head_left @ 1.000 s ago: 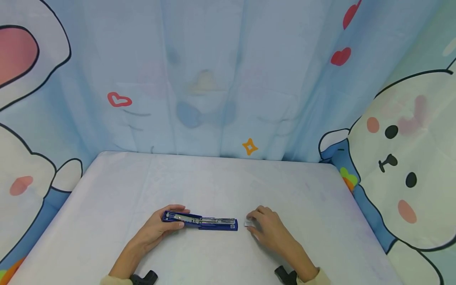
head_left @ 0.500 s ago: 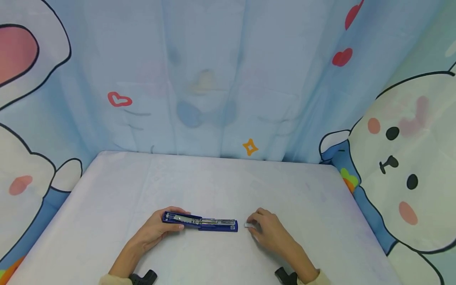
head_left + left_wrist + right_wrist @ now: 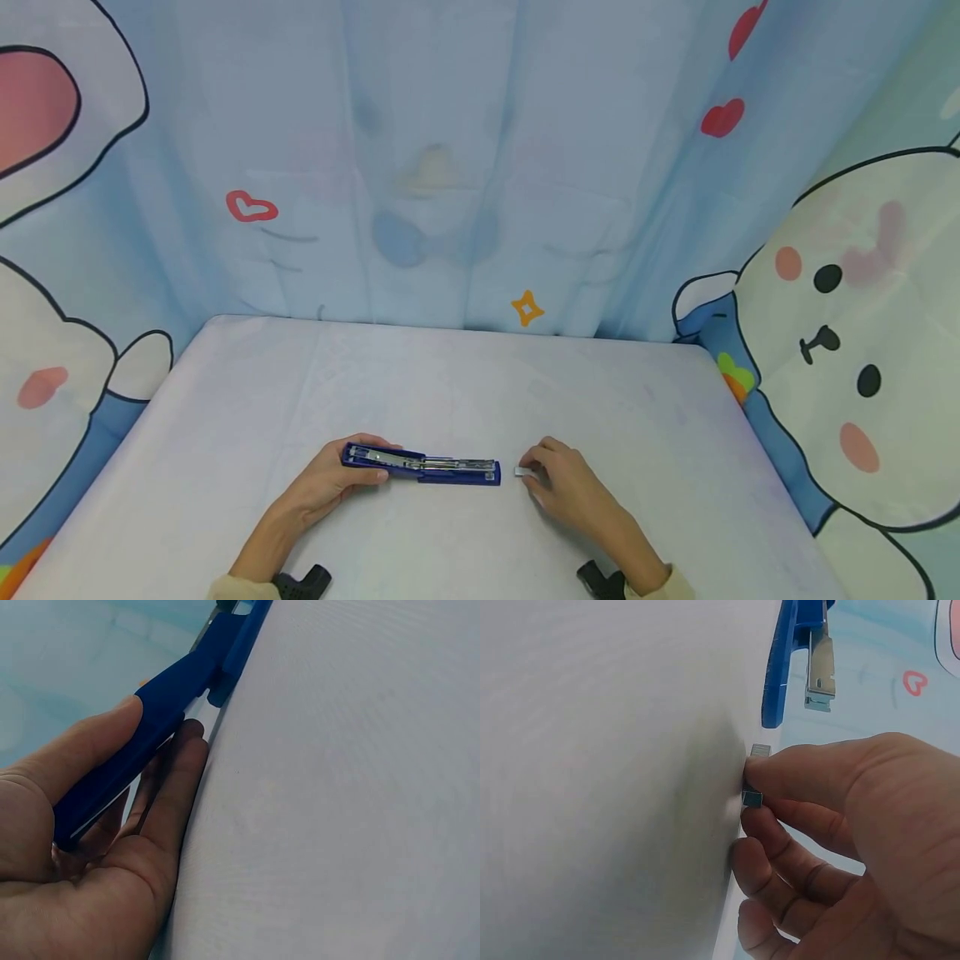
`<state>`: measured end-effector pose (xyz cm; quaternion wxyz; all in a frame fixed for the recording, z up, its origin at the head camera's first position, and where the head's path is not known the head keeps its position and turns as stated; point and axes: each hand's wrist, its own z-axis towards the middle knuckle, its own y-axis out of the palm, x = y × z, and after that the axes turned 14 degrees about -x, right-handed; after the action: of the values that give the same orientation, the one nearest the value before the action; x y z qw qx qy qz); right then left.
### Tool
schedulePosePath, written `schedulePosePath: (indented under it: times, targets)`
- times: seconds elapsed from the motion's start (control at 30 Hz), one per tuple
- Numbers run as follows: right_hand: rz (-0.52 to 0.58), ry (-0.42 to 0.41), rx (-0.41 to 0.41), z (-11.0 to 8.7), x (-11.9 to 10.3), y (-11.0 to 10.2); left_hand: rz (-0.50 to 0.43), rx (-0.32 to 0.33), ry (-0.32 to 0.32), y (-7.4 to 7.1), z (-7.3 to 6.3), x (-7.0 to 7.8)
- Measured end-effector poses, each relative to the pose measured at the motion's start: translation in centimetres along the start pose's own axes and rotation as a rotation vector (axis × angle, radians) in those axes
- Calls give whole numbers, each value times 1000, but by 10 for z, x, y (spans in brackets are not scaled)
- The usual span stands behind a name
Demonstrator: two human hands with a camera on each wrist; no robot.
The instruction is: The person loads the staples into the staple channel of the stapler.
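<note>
A blue stapler (image 3: 438, 467), swung open flat with its metal staple channel facing up, lies on the white table (image 3: 465, 375) near the front edge. My left hand (image 3: 372, 457) grips its left end, thumb on the near side and fingers on the far side; the left wrist view shows the stapler (image 3: 169, 720) lying across that hand (image 3: 112, 825). Just right of the stapler's other end, my right hand (image 3: 531, 472) pinches a small grey staple strip (image 3: 521, 472) against the table. In the right wrist view the staple strip (image 3: 758, 750) sits at my fingertips (image 3: 769, 776), close to the stapler's tip (image 3: 819, 671).
A cartoon-printed blue curtain (image 3: 450, 167) walls the table at the back and both sides. Black wrist-camera mounts (image 3: 303, 582) show at the bottom edge. The table's white cloth stretches bare behind the hands.
</note>
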<state>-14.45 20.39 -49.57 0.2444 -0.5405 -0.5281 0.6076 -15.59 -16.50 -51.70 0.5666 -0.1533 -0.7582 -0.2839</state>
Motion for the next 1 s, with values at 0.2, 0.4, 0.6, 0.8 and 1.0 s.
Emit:
schedulePosePath:
  times: [0.2,0.4,0.6,0.8,1.0]
  targets:
    - [4,-6,16,0,0,-1,14,4,0,0,1,-1]
    - [6,-9,32,-1,0,-1,7,9,-1,0,1,-3]
    - [29,-4,64,1,-1,0,14,13,4,0,1,-3]
    - [69,-21,103,3,-5,2,43,35,-14,1,2,-3]
    - [104,-111,183,2,-10,2,63,37,3,2,2,-3]
